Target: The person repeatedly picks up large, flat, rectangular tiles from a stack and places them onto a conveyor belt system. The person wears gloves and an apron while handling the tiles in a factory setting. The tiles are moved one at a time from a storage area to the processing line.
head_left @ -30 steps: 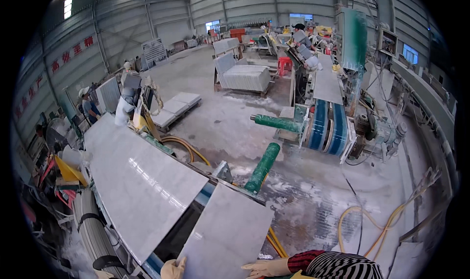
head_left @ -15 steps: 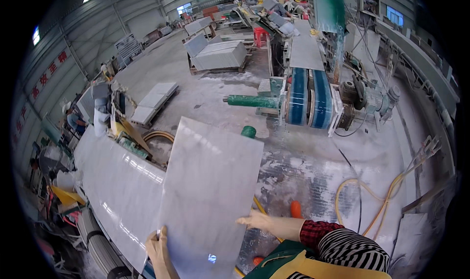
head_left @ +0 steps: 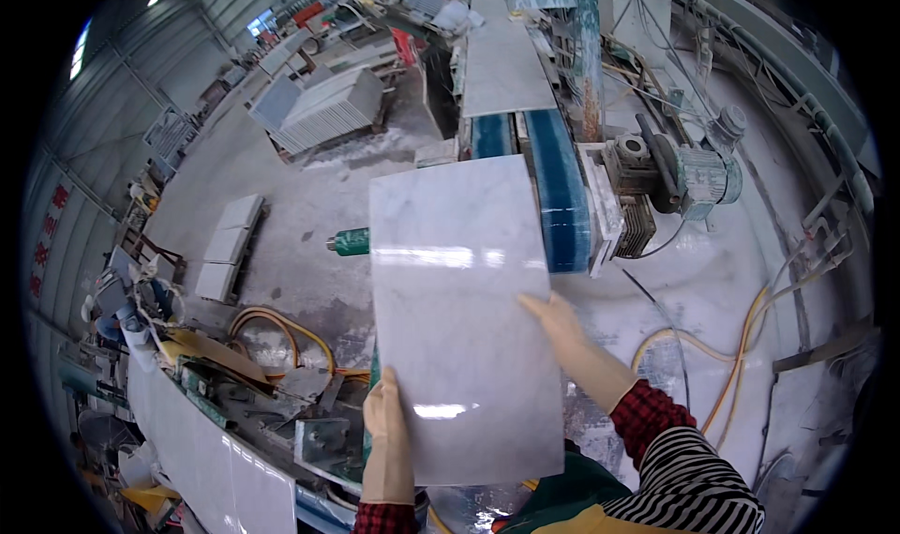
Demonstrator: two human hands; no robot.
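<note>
my left hand [head_left: 386, 440] grips the lower left edge of a pale marble slab [head_left: 464, 318], fingers wrapped behind it and thumb lying flat along the front face. my right hand [head_left: 555, 320] lies on the slab's right edge at about mid height, fingers extended and pressed to the polished surface, so both hands are clamped on the same piece, well apart from each other. the slab is rectangular, thin, white-grey with faint veining, and glossy enough to show two bright bands of reflected light. i hold it up in front of me, tilted, its far edge overlapping the blue conveyor belts [head_left: 561, 192] of the machine beyond. another flat grey slab [head_left: 506, 60] rests further along that line. a grey electric motor [head_left: 705, 170] with ribbed housing sits right of the belts. a green cylindrical roller end [head_left: 352, 242] projects just left of my slab. yellow and orange hoses [head_left: 281, 326] loop over the wet, slurry-streaked concrete floor [head_left: 309, 187]. to the lower left lies a long polished white slab [head_left: 202, 440], its surface smooth and reflective. stacks of cut grey tiles [head_left: 323, 112] stand farther off. my sleeves are red plaid [head_left: 649, 417], over a black and white striped garment [head_left: 689, 482].
</note>
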